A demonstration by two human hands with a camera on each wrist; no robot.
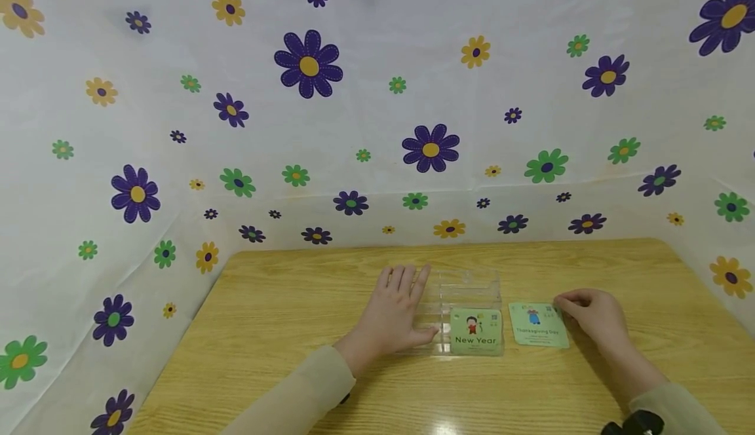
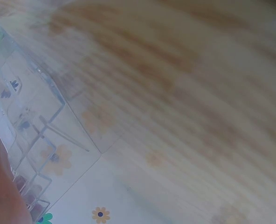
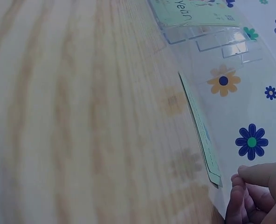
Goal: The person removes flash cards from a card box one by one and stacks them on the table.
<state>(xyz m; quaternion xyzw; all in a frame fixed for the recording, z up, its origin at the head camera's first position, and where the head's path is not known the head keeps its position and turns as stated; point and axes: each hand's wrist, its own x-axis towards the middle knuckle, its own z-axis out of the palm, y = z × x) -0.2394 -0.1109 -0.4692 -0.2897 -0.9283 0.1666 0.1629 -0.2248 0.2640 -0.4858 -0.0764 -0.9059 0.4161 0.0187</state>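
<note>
A clear slotted plastic holder (image 1: 466, 294) stands mid-table, and a green "New Year" card (image 1: 476, 332) sits upright in its front slot. My left hand (image 1: 396, 310) lies flat with straight fingers against the holder's left side. Its thumb touches the front corner. A green "Thanksgiving Day" card (image 1: 538, 323) lies on the wood just right of the holder. My right hand (image 1: 590, 314) has its fingers curled at that card's far right corner. In the right wrist view the fingertips (image 3: 250, 191) meet the corner of the card (image 3: 201, 126), which looks slightly raised.
The wooden table (image 1: 283, 330) is backed and flanked by a white cloth with flowers (image 1: 307, 65) hanging close behind. Bare wood lies to the left and in front of the holder. The holder's ribs (image 2: 31, 121) show up close in the left wrist view.
</note>
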